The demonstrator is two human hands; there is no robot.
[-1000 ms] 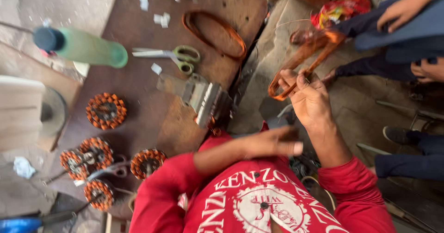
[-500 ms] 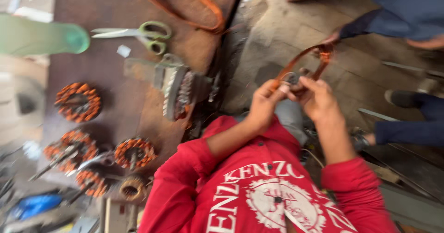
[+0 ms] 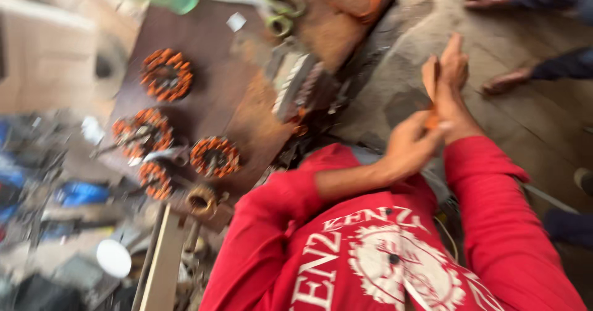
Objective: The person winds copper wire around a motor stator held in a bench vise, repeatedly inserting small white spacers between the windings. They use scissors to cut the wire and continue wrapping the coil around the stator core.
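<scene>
Your left hand [image 3: 411, 147] curls its fingers around the lower end of an orange copper coil [image 3: 432, 101]. Just beyond, your right hand [image 3: 450, 79] presses flat against the coil, fingers straight. Farther left, wound stators [image 3: 165, 74] sit on the brown board [image 3: 216, 95], with scissors [image 3: 275, 5] beyond.

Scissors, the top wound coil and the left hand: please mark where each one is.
scissors [image 3: 279, 5], head view, on the green handle loops.
top wound coil [image 3: 165, 74], head view, on its orange winding ring.
left hand [image 3: 409, 145], head view, on the back of the hand.
</scene>
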